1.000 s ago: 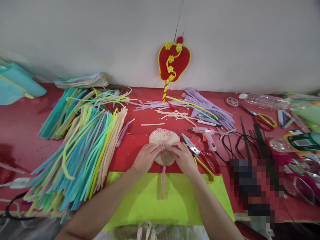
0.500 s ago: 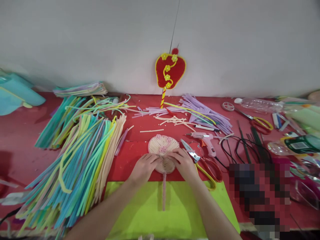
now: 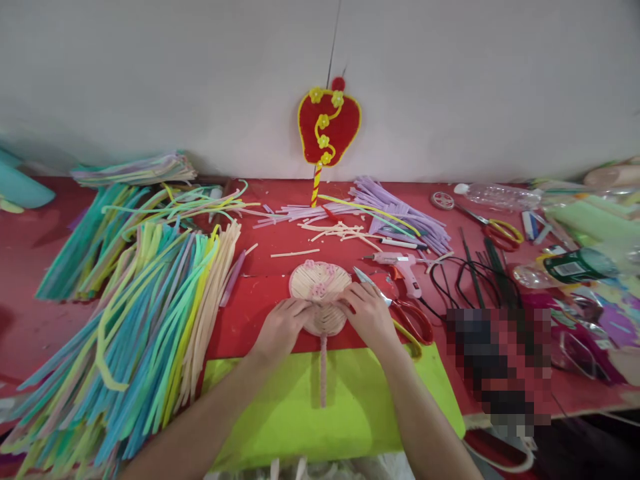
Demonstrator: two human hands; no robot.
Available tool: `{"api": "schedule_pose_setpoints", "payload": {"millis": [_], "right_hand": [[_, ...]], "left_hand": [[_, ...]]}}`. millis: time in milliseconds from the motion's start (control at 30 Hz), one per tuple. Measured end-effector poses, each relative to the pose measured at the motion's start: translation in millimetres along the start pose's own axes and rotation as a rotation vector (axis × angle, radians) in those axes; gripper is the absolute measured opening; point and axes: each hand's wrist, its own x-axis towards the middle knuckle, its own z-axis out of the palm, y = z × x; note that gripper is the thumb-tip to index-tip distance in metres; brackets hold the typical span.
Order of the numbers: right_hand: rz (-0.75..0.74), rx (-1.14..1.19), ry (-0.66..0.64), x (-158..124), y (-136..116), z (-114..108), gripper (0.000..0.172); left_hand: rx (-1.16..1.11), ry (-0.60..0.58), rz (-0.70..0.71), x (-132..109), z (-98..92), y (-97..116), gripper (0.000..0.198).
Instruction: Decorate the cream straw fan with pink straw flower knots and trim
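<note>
A small cream woven fan (image 3: pixel 320 287) with pink flowers lies flat on the red table, its pink handle (image 3: pixel 323 370) running back over a lime green sheet (image 3: pixel 280 407). My left hand (image 3: pixel 280 327) presses on the fan's lower left edge, fingers curled against it. My right hand (image 3: pixel 367 313) rests on the lower right edge the same way. Both hands pinch the fan's lower part between them.
A big pile of coloured pipe cleaners (image 3: pixel 135 313) fills the left. Red-handled scissors (image 3: pixel 400 310), a pink glue gun (image 3: pixel 400 263), black wires (image 3: pixel 465 280), purple stems (image 3: pixel 400 213) and cut cream bits (image 3: pixel 340 230) lie right and behind. A red fan (image 3: pixel 327 127) leans on the wall.
My hands stay on the cream fan, shifting only slightly. The view has drifted, so everything sits a little further left than before.
</note>
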Motion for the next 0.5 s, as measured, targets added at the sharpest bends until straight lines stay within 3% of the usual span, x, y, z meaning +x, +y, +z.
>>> {"api": "schedule_pose_setpoints", "payload": {"millis": [167, 333, 500], "right_hand": [[0.031, 0.139, -0.119, -3, -1, -3, 0.011], [0.284, 0.426, -0.226, -6, -6, -4, 0.008], [0.497, 0.547, -0.170, -9, -18, 1, 0.016]], "left_hand": [[0.004, -0.002, -0.015, 2, -4.2, 4, 0.026], [-0.039, 0.049, -0.019, 2, -6.5, 4, 0.022], [-0.008, 0.113, -0.067, 4, -5.7, 4, 0.013]]}}
